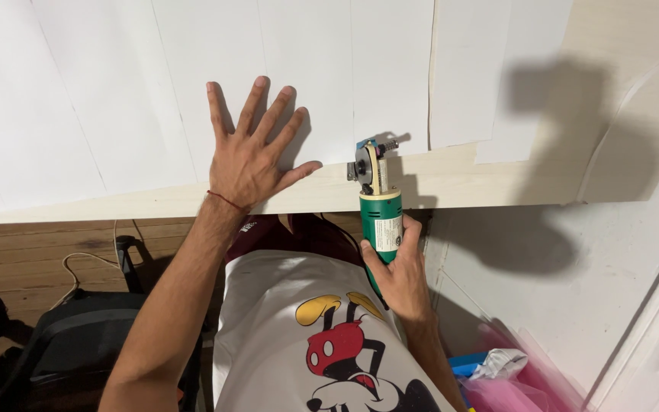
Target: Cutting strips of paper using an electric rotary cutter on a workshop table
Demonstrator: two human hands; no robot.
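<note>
While the left hand (pixel 247 156) is laid flat with all five fingers spread wide, a stack of white sheets (pixel 192 91) is pressed down by it on the pale table (pixel 451 179). A thin red string is seen around that wrist. From this hand, at about three o'clock and just beside the thumb tip, a small green cutter (pixel 377 202) is found at the near edge of the sheets. Its round blade and metal guard are pointed toward twelve o'clock, touching the sheet edge, while its green body hangs over the table's edge toward six o'clock. The handle of the cutter is wrapped by the right hand (pixel 397 278), whose fingers are closed tightly around it from below. Faint straight lines are seen running across the sheets toward twelve o'clock. At seven o'clock from the hands, a dark chair (pixel 78 336) and a loose cable (pixel 78 263) are seen on a wooden floor. At five o'clock, pink plastic bags (pixel 512 381) are piled against a white wall.
</note>
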